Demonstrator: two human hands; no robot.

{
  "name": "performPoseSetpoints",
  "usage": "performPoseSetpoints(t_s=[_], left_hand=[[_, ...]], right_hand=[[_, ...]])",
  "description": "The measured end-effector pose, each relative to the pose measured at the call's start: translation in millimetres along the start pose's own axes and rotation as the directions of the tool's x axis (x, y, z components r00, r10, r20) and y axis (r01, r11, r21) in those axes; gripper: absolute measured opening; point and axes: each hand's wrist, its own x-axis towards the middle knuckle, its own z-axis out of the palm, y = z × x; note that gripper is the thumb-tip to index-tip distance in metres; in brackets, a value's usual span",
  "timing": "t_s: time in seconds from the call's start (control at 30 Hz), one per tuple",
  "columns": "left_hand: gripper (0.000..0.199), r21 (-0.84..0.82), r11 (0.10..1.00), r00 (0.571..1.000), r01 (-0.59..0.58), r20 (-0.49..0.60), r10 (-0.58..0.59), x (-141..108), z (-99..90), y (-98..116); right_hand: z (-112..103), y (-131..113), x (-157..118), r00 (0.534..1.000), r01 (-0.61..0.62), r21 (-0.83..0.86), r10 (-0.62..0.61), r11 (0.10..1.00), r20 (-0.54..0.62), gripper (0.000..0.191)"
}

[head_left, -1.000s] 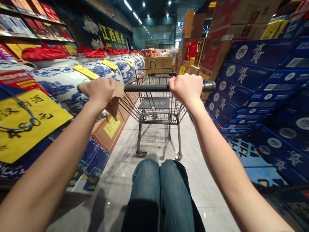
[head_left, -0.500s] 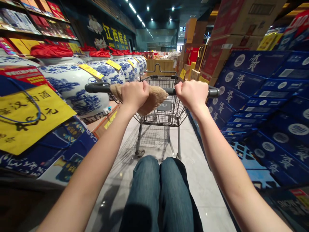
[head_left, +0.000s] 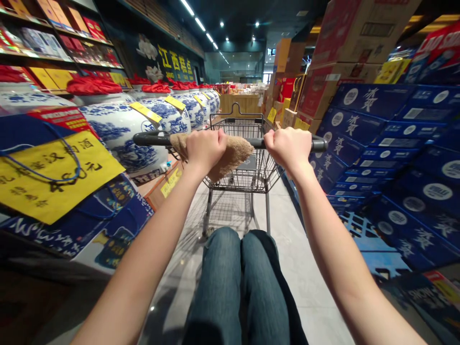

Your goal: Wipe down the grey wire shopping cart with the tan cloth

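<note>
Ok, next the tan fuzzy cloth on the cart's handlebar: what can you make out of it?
The tan cloth looks soft and towel-like, with a fuzzy nap. It lies bunched over the dark grey handlebar, pinned there by the left hand, which hides its middle. A narrow part shows left of the hand; a broader flap spreads to the right and droops below the bar to a blunt corner. Its right tip stops short of the right hand. No print shows; its underside is hidden.
</note>
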Motion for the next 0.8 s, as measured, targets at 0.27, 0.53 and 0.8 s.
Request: performPoseSetpoints(t_s=[0.27,0.53,0.8], left_hand=[[0.062,-0.026,1.000,0.998,-0.009,-0.065,0.007,-23.6,-14.1,-2.4],[0.058,-0.039,0.993,0.992,-0.110,-0.073,0.107,-30.6,-21.7,2.2],[0.049,-0.015,0.974,0.974,-0.225,0.011,0.225,-27.9,-31.1,-25.8]], right_hand=[[-20.6,-1.8,-23.9,1.000,0.006,-0.031,-0.007,0.999,-0.005,0.058],[-26.3,7.0,-28.3,1.000,0.007,-0.068,-0.006,0.998,0.008,0.058],[-26.7,9.1,-26.8,0.999,0.026,-0.077,-0.024,0.997,0.026,0.061]])
